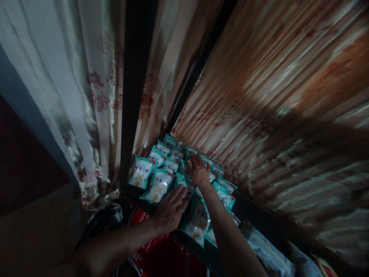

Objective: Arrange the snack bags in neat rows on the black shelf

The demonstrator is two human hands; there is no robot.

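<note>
teal-and-white snack bags [141, 173] sit in rows on a dark shelf [248, 209] beside a printed curtain [276, 77], the front ones with printed faces outward, long axes running up and tipping slightly right. the left hand [171, 211] lies over the front row, fingers nearly straight; the right hand [198, 171] reaches over rows behind, fingers bent; whether they grip a bag, i cannot tell.

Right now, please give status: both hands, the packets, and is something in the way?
Left hand at front packets, fingers extended. Right hand over packets farther back, grip unclear. Packets crowded on dark shelf. Right forearm hides some.
</note>
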